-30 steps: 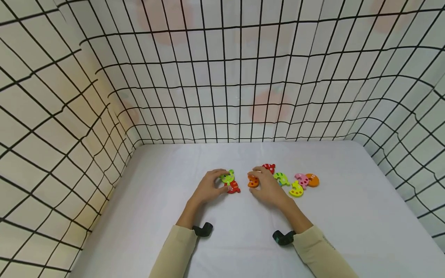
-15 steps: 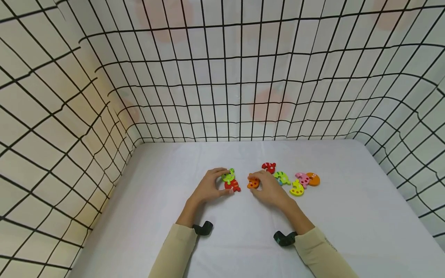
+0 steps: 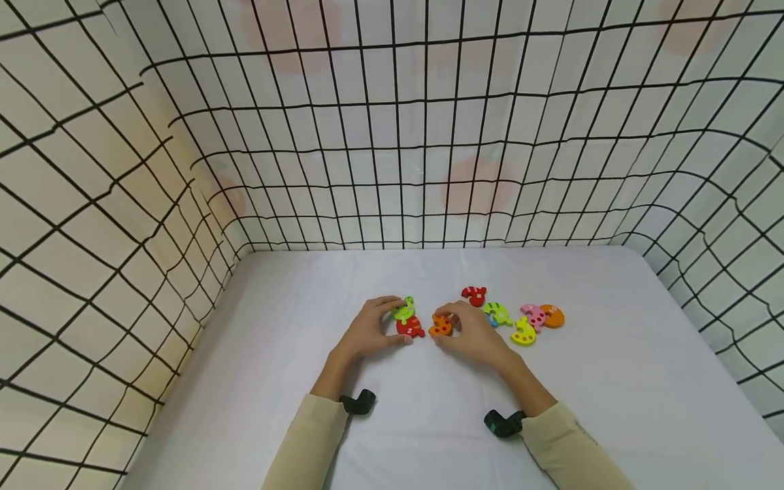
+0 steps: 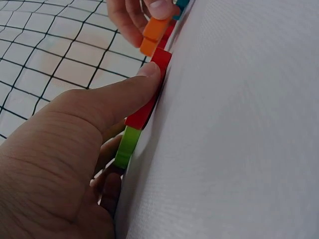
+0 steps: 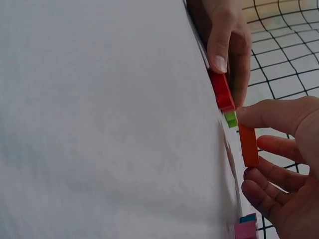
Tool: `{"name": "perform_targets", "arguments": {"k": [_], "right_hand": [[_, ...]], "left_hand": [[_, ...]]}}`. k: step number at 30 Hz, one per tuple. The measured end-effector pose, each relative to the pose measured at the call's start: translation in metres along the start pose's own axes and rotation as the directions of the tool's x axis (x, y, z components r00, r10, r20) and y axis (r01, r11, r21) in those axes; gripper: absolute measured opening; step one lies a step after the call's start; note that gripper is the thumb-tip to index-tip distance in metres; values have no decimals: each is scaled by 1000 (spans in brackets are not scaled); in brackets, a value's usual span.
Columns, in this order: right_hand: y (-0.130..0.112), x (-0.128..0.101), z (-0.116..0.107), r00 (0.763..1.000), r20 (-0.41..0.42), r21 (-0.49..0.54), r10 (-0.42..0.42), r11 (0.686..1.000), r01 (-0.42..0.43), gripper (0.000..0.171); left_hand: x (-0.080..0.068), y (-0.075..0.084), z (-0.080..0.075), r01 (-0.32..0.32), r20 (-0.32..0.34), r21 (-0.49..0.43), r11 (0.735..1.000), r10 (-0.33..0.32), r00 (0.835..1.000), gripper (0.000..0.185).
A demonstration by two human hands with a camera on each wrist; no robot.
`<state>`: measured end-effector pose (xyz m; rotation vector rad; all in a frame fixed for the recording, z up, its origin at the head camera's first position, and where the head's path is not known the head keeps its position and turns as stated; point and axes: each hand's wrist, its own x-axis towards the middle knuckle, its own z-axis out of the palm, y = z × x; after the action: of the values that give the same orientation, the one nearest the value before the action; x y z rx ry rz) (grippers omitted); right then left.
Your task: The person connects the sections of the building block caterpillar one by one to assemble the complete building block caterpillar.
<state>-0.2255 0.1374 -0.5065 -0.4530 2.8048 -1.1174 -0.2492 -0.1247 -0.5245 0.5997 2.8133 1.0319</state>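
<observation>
My left hand (image 3: 366, 331) grips two joined puzzle pieces lying on the white cloth: a green smiling head piece (image 3: 402, 312) and a red striped piece (image 3: 410, 327) marked 2. In the left wrist view the thumb presses the edge of the red piece (image 4: 143, 110), with the green one (image 4: 128, 147) below it. Just to the right, my right hand (image 3: 476, 335) pinches an orange spotted puzzle piece (image 3: 440, 326) between thumb and fingers. From the right wrist, that orange piece (image 5: 248, 145) appears tilted up off the cloth, close to the red piece's end.
Right of the right hand lie more pieces: a red one (image 3: 474, 296), a green one (image 3: 498, 314), a yellow one (image 3: 523, 333), a pink one (image 3: 533, 316) and an orange one (image 3: 553, 316). Black wire mesh (image 3: 422, 146) borders the white-covered table (image 3: 422, 435).
My right hand's fingers have moved the orange spotted piece left, nearer the red striped piece. The left hand and its two pieces have stayed almost in place.
</observation>
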Motion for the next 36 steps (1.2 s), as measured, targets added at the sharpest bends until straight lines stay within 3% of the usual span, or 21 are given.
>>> {"name": "perform_targets", "arguments": {"k": [6, 13, 18, 36], "right_hand": [[-9, 1, 5, 999, -5, 11, -39, 999, 39, 44], [-17, 1, 13, 999, 5, 0, -53, 999, 53, 45], [-20, 2, 16, 997, -16, -29, -72, 997, 71, 43], [-31, 2, 25, 999, -17, -39, 32, 999, -32, 42]], "left_hand": [[1, 0, -2, -12, -3, -11, 1000, 12, 1000, 78], [2, -1, -2, -44, -23, -31, 999, 43, 999, 57], [2, -1, -2, -51, -35, -43, 998, 49, 998, 55], [1, -4, -2, -58, -31, -50, 997, 56, 998, 54]]}}
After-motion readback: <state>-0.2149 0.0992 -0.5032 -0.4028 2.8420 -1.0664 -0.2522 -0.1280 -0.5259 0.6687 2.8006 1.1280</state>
